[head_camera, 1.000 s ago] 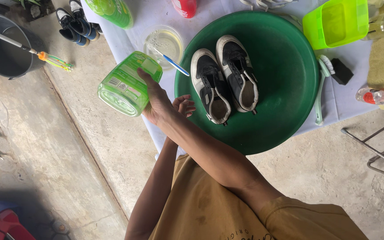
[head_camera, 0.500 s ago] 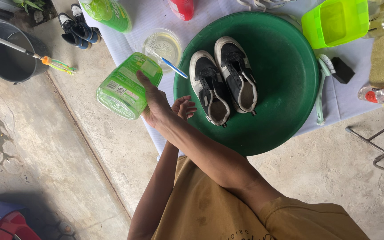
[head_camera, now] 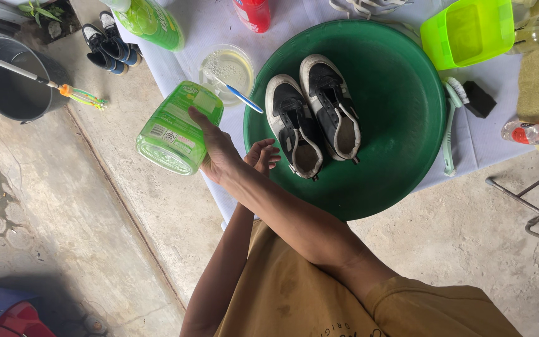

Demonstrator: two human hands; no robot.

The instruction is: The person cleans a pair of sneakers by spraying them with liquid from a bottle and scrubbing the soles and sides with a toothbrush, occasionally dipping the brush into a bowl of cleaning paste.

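Observation:
My right hand (head_camera: 216,153) reaches across my body and grips a green plastic detergent bottle (head_camera: 176,128), tipped on its side with its neck toward a small clear bowl (head_camera: 227,67) of foamy liquid. A blue-handled toothbrush (head_camera: 238,93) rests in that bowl. My left hand (head_camera: 263,156) is under the right forearm, fingers apart and holding nothing, at the rim of a big round green basin (head_camera: 407,118). A pair of black and white sneakers (head_camera: 313,122) lies in the basin.
A white cloth covers the table, with a second green bottle (head_camera: 151,22), a red container (head_camera: 254,12), a lime tub (head_camera: 469,31), a green brush (head_camera: 451,118), a black block (head_camera: 478,100) and a clear bottle (head_camera: 531,132). A grey bucket (head_camera: 10,81) and shoes (head_camera: 110,40) stand on the concrete floor.

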